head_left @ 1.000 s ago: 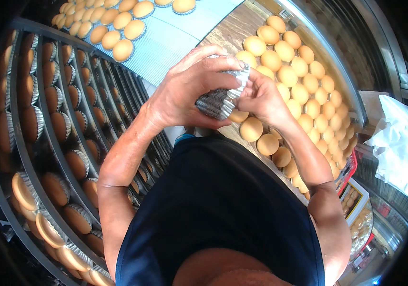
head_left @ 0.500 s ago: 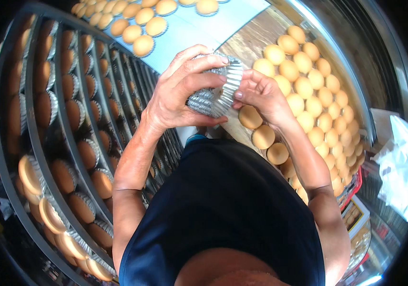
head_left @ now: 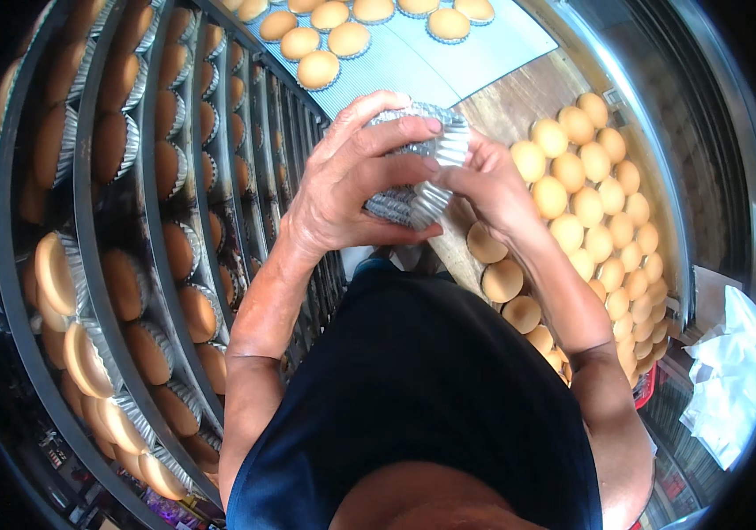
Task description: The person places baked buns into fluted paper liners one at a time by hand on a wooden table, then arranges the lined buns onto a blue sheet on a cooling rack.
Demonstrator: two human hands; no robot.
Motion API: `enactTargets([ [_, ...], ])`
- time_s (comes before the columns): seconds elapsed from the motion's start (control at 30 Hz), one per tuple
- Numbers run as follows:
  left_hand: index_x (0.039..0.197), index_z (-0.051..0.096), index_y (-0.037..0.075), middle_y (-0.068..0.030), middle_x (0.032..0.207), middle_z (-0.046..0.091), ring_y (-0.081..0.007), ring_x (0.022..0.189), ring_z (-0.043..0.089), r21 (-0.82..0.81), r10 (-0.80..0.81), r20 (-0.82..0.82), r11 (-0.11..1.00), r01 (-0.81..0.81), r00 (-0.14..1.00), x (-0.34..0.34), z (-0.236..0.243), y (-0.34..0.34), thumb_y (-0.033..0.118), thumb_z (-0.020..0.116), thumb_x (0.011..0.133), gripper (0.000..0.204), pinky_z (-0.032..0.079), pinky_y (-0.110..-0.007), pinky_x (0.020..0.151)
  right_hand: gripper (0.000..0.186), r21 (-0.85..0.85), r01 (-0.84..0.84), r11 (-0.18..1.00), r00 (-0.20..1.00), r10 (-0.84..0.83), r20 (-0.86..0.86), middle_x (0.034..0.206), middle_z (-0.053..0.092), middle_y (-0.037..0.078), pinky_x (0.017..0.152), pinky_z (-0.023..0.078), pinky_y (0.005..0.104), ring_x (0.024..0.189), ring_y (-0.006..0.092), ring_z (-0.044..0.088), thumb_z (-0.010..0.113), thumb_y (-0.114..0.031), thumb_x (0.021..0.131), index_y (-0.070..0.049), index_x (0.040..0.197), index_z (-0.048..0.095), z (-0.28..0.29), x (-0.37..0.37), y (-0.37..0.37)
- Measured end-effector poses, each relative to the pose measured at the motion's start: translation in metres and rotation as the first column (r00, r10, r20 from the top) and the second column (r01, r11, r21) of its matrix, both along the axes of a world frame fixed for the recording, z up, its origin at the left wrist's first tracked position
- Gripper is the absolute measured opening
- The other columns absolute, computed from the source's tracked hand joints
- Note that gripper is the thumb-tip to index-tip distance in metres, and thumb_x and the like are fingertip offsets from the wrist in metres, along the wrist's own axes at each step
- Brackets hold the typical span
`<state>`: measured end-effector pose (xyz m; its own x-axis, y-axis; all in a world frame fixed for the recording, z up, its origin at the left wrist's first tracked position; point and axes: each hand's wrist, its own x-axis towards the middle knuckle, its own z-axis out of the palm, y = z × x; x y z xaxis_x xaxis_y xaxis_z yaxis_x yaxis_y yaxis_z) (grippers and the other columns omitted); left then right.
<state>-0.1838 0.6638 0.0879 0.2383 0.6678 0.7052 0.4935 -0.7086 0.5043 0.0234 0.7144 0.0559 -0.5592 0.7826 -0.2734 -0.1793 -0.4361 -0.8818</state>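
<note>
Between my hands is a stack of silver fluted foil cups (head_left: 403, 205), tilted on its side. My left hand (head_left: 362, 172) is wrapped round the stack, its fingers over the top and thumb underneath. My right hand (head_left: 497, 181) pinches the rim of the foil cups at the stack's right end, thumb in front. Part of that rim is hidden behind the fingers. Just below my right hand, a round golden cake (head_left: 486, 243) sits on the wooden surface (head_left: 519, 97), with more in a row beneath my forearm.
At the left a dark metal rack (head_left: 86, 168) holds many cakes in foil cups (head_left: 122, 283). Ahead, cakes in foil cups (head_left: 319, 70) stand on a light blue ridged sheet (head_left: 493, 53). Rows of golden cakes (head_left: 586, 208) cover the right side. A white plastic bag (head_left: 731, 371) hangs at far right.
My view has shifted, so the surroundings sit differently in the picture. My right fingers have moved further over the foil rim, and the outer cup's open end looks narrower.
</note>
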Motion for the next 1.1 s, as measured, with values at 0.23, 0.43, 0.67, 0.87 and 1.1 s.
enactTargets([
  [0.23,0.121,0.064,0.018,-0.0038,0.137,0.064,-0.0395,0.127,0.057,0.052,-0.033,0.050,0.998,0.030,0.998,0.001,-0.006,0.009,0.026,0.101,0.050,0.080,0.050,-0.049,0.106,0.031,-0.018,0.003,1.000,1.000,-0.004,-0.020,0.099,0.073,0.007,0.072,0.056,0.0262,0.082,0.0101,0.069,0.072,0.003,0.089,0.000,0.117,0.061,0.007,0.018,0.004],
  [0.43,0.122,0.063,0.018,-0.0035,0.137,0.064,-0.0392,0.127,0.058,0.067,-0.038,0.047,0.997,0.034,0.998,0.005,-0.003,0.009,0.027,0.101,0.050,0.082,0.050,-0.049,0.106,0.032,-0.003,0.000,1.000,1.000,0.000,-0.029,0.102,0.074,0.008,0.074,0.055,0.0251,0.084,0.0096,0.069,0.071,0.005,0.088,0.001,0.118,0.061,0.004,0.015,0.008],
  [0.67,0.117,0.066,0.016,-0.0055,0.135,0.065,-0.0392,0.126,0.058,0.084,0.000,0.073,0.996,-0.006,0.997,0.009,0.002,0.005,0.027,0.102,0.049,0.077,0.050,-0.049,0.104,0.034,0.001,0.018,1.000,0.995,-0.018,-0.101,0.108,0.075,0.010,0.087,0.057,0.0274,0.096,0.0120,0.071,0.073,0.005,0.089,0.002,0.121,0.061,0.012,0.006,0.007],
  [0.87,0.124,0.055,0.013,-0.0138,0.133,0.062,-0.0414,0.126,0.059,0.125,0.043,0.017,0.991,-0.045,0.999,-0.009,-0.004,0.003,0.032,0.105,0.048,0.093,0.047,-0.056,0.107,0.035,-0.031,-0.022,0.999,0.997,0.019,-0.072,0.107,0.071,0.009,0.088,0.058,0.0284,0.096,0.0145,0.071,0.075,0.002,0.090,0.002,0.122,0.059,0.014,0.014,0.013],
  [1.1,0.130,0.052,0.005,-0.0205,0.136,0.057,-0.0322,0.129,0.057,-0.033,0.226,0.421,0.972,-0.235,0.878,-0.053,-0.032,-0.018,0.024,0.104,0.046,0.101,0.045,-0.046,0.112,0.021,0.373,-0.017,0.928,0.996,-0.018,0.090,0.122,0.060,0.012,0.094,0.053,0.0328,0.108,0.0188,0.064,0.064,0.012,0.085,-0.001,0.101,0.065,-0.044,-0.018,0.001],
])
